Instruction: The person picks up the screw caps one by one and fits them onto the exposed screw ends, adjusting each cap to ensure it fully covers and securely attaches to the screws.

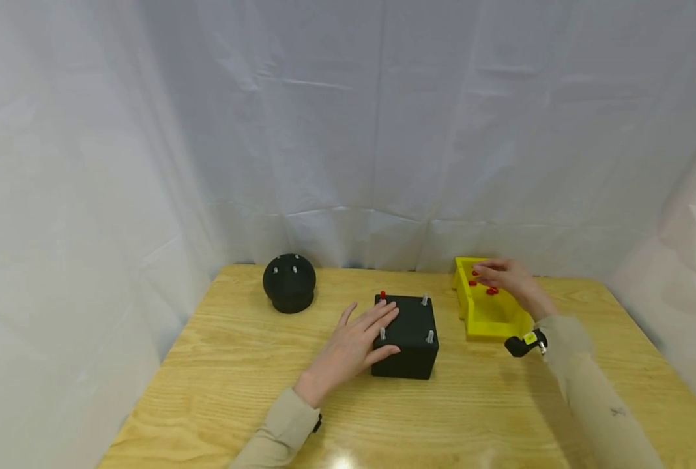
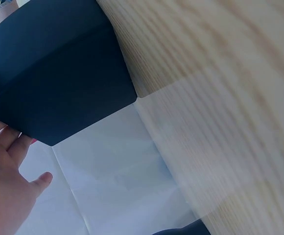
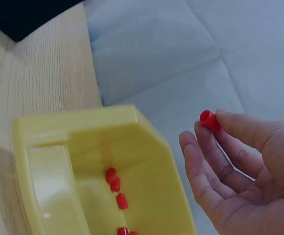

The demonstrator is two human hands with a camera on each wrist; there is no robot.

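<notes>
Left hand (image 1: 356, 342) lies flat, fingers straight and slightly spread, against the left side and top edge of the black box (image 1: 409, 335); nothing gripped. Box sits mid-tabletop (image 1: 236, 365), four short pegs standing up from its top corners; the far-left peg carries a red cap (image 1: 382, 294), the other three are bare grey.

Right hand (image 3: 240, 166) hovers over the far end of the yellow tray (image 3: 152, 147), which stands just right of the box, not touching it. Thumb and fingertips pinch one small red cap (image 3: 209, 120), held above the tray rim. Several more loose red caps (image 3: 116, 188) lie on the tray floor.

Black dome (image 1: 289, 282) with grey pegs on top sits well apart, at the far left of the tabletop. White sheeting (image 1: 348, 117) hangs behind and at both sides.
</notes>
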